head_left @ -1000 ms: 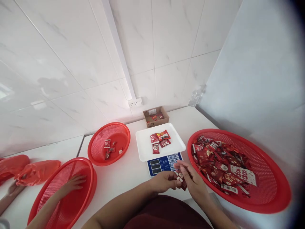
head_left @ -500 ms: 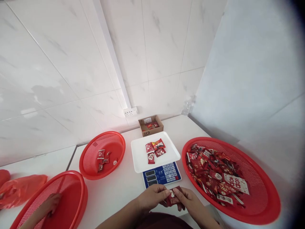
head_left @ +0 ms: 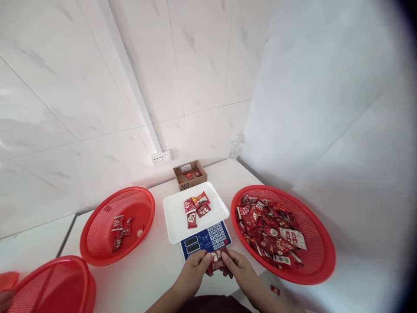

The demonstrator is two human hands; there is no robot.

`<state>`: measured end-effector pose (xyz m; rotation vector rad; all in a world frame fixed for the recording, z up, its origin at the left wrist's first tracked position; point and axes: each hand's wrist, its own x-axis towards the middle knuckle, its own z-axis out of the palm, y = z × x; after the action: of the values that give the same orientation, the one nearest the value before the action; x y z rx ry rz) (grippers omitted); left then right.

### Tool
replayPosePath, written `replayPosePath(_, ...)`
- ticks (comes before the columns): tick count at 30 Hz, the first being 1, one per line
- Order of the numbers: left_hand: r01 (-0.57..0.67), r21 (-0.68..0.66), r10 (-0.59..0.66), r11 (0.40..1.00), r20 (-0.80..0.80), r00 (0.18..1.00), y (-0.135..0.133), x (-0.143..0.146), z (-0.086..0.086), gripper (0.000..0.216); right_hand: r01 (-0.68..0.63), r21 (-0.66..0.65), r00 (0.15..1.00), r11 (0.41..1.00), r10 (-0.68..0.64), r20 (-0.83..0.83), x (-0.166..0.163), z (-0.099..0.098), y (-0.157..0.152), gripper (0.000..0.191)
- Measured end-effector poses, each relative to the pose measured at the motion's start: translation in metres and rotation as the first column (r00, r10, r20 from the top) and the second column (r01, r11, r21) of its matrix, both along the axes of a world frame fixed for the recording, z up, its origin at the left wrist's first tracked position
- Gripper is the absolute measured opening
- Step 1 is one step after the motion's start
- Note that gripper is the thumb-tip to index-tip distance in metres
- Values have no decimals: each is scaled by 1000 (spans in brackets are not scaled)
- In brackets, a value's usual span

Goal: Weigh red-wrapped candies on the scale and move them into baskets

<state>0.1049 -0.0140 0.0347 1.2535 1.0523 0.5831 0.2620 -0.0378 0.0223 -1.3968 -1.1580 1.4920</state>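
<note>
Lightly is best: fingers [head_left: 206, 258] of left hand [head_left: 193, 270] and right hand [head_left: 241, 266] pinch a dark-red printed packet [head_left: 215, 264] by the tabletop's [head_left: 130, 278] near edge.

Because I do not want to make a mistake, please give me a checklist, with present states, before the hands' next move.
1. Red packet gripped by left hand and right hand: ok.
2. Number of packets held: cannot tell; others may hide beneath.
3. Four packets lying within the white tray: ok.
4. Scale displays readable: cannot tell; no digits legible.
5. No stray items beside right basket: not ok; a small red item lies outside it.
</note>
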Motion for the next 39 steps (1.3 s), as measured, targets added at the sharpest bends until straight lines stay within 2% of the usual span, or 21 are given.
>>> replayPosePath(4, -71, -126, 70, 990, -6, 998, 2, -2, -4, 49, 188, 25, 977, 982, -190, 97, 25, -4, 8, 47)
replayPosePath(7, -137, -204, 144, 969, 18, 989, 3, -7, -8, 49, 334, 46, 918, 941, -336, 212, 60, -8, 18, 47)
replayPosePath(10, -191, -244, 203, 951, 23, 979, 4, -15, -12, 48, 389, 114, 828, 914, -401, 392, 97, -17, 24, 41)
replayPosePath(12, -219, -269, 231, 938, 14, 973, 3, -19, -14, 47, 310, 131, 744, 942, -326, 583, 117, -27, 25, 36)
replayPosePath(14, -234, -284, 245, 930, 5, 969, 2, -23, -15, 46, 119, 83, 658, 989, -141, 739, 131, -41, 27, 31)
replayPosePath(16, -243, -287, 253, 927, 1, 967, 1, -25, -17, 45, -49, 18, 558, 999, 13, 830, 142, -55, 32, 30)
replayPosePath(17, -245, -287, 257, 926, 2, 966, 1, -25, -18, 45, -82, 1, 503, 997, 41, 863, 146, -62, 35, 33)
replayPosePath(20, -260, -297, 269, 919, -9, 963, 1, -26, -22, 47, -10, -19, 369, 1000, 21, 929, 159, -80, 51, 45)
replayPosePath(22, -261, -305, 269, 916, -13, 963, 1, -26, -24, 47, 56, -32, 325, 998, 13, 946, 166, -88, 61, 46)
replayPosePath(26, -240, -317, 251, 917, -6, 968, 0, -29, -25, 45, 106, -86, 312, 991, 48, 949, 175, -102, 72, 50)
replayPosePath(32, -246, -312, 248, 918, -34, 968, 0, -31, -25, 42, 219, -135, 358, 966, 49, 932, 172, -116, 70, 56)
replayPosePath(37, -232, -316, 229, 920, -45, 972, 2, -30, -24, 41, 283, -73, 478, 956, -75, 875, 178, -121, 71, 57)
replayPosePath(39, -229, -320, 225, 920, -51, 973, 2, -31, -24, 41, 299, -43, 543, 953, -132, 829, 184, -119, 72, 50)
